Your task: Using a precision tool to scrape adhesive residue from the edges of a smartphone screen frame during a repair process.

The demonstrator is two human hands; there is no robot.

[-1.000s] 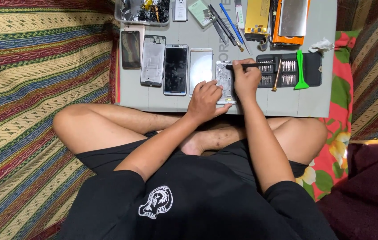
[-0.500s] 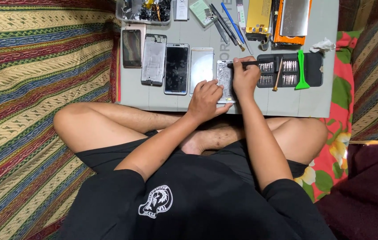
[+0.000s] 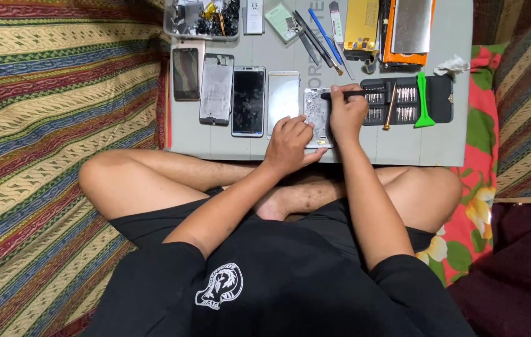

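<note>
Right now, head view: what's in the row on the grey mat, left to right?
Dark phone → silver frame → black-screen phone → white panel → opened phone under both hands → black bit case → green pry tool.

shirt [image 3: 265, 281]: black, short-sleeved, white round emblem printed on chest | shorts [image 3: 153, 228]: black, worn above the knee | arms, legs, feet: left bare | no gloves worn
</note>
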